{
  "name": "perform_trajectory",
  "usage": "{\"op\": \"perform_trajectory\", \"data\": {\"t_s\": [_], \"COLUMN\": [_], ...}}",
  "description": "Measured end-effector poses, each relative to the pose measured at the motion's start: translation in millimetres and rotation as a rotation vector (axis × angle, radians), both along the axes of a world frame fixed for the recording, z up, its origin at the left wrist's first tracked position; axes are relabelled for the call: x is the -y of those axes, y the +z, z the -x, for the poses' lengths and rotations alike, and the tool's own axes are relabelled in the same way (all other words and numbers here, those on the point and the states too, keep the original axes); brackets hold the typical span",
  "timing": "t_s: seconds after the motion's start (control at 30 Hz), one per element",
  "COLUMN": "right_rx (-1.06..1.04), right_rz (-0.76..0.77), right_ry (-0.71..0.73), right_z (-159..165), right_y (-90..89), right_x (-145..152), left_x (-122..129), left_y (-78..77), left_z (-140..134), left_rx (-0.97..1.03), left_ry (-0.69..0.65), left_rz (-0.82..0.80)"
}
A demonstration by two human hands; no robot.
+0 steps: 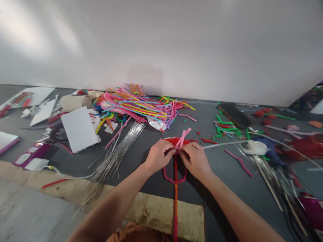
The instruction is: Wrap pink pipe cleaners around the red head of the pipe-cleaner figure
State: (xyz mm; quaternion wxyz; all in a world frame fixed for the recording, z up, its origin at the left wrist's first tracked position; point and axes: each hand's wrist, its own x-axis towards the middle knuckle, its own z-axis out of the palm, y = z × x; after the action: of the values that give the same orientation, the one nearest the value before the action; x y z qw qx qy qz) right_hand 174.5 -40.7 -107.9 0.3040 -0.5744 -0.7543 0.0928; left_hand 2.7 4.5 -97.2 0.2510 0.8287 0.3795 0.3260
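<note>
Both my hands meet over a pipe-cleaner figure (176, 195) that has an orange and red stem and a pink loop below my fingers. Pinched between thumb and fingers, my left hand (159, 155) grips a pink pipe cleaner (182, 138) from the left. My right hand (195, 159) is closed on the same pink pipe cleaner from the right. Its two ends cross and stick up above my fingertips. Behind them lies a red fuzzy part (172, 140) of the figure, partly hidden by my hands. The stem runs down toward my body.
A heap of colourful pipe cleaners (141, 104) lies against the wall, with a bundle of thin wires (121, 151) before it. To the left are a white card (79, 129) and a cardboard roll (75, 102). A dark phone (236, 115) and green clippings (223, 126) lie right.
</note>
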Motion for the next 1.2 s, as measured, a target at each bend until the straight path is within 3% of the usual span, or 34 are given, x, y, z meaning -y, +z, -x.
{"op": "perform_trajectory", "data": {"t_s": [0.17,0.57,0.87,1.2], "right_rx": [0.009,0.040,0.004,-0.005], "right_rz": [0.016,0.013,0.045,0.060], "right_ry": [-0.013,-0.020,-0.013,0.023], "right_z": [0.5,-0.1,-0.4,-2.2], "right_y": [0.4,0.2,0.7,-3.2], "right_x": [0.5,1.9,1.3,0.1], "left_x": [-1.0,-5.6,-5.4,-6.9], "left_y": [3.2,-4.1,4.4,-0.9], "left_z": [3.2,5.6,8.0,8.5], "left_rx": [0.008,0.086,-0.015,-0.056], "left_ry": [-0.014,-0.026,-0.113,-0.136], "left_rz": [0.086,0.091,0.076,0.061]}}
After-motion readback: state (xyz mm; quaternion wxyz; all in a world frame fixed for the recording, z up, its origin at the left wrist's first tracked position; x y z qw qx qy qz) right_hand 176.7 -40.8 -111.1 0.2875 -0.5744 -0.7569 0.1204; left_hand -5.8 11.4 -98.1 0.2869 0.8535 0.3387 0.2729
